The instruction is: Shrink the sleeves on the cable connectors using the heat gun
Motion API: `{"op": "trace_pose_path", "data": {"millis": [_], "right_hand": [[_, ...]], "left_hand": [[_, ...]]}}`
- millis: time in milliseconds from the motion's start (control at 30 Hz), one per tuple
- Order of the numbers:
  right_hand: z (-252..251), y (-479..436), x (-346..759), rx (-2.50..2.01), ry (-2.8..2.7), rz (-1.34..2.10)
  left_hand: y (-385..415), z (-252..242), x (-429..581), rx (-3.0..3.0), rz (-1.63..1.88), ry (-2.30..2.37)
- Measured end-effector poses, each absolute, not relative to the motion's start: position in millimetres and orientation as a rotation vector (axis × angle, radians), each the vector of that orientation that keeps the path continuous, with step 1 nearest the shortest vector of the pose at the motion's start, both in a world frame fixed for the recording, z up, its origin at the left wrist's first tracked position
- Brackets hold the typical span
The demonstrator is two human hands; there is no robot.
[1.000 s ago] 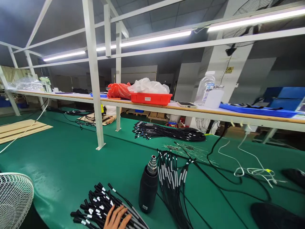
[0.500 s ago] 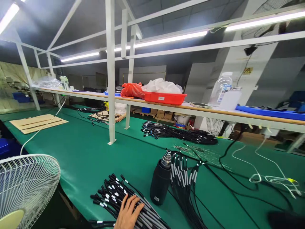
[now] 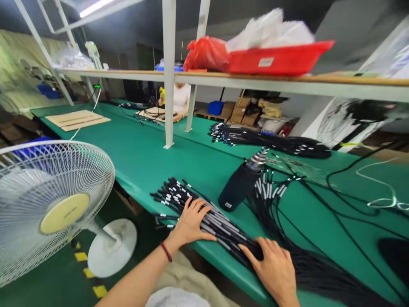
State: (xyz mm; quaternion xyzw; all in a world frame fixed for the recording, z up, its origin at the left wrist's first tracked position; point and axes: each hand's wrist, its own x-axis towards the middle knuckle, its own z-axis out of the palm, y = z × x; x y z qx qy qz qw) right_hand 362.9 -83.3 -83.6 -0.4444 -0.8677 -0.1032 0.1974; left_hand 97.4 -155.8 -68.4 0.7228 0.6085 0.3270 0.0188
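Note:
A bundle of black cables [image 3: 223, 226] with grey sleeves and white labels lies along the near edge of the green table. My left hand [image 3: 193, 221] rests on it near the labelled ends, fingers spread and thumb out. Farther right, my right hand [image 3: 276, 266] has its thumb and fingers around the bundle; the fingertips are partly hidden among the cables. A black heat gun [image 3: 239, 183] with a metal nozzle stands just behind the bundle, tilted in view. Beside it lies a second bundle of cables [image 3: 271, 192] with grey sleeves.
A white fan [image 3: 64, 213] stands at the left. Another cable bundle [image 3: 271, 138] lies across the table [image 3: 134, 149]. A red tray [image 3: 275, 59] sits on the shelf, held by a white post [image 3: 169, 85]. A person [image 3: 182, 98] is behind the post.
The view has turned downward and closer. My right hand has come into view on the bundle; my left hand remains on it. The fan and the person now show more fully.

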Motion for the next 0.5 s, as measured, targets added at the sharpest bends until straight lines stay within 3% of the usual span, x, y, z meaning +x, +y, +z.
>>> {"op": "trace_pose_path", "data": {"millis": [133,333,500], "right_hand": [[-83.6,-84.6,361.3,-1.243,-2.456,-0.289],[-83.9,-84.6,361.5,-1.244,-2.449,-0.308],[-85.4,-81.8,361.4,-1.205,-2.447,-0.356]], "left_hand": [[-157.0,-71.1,95.9,2.245,1.192,1.785],[-194.0,-75.7,72.0,1.783,1.894,2.086],[-282.2,-117.8,41.1,1.467,1.853,2.532]]}}
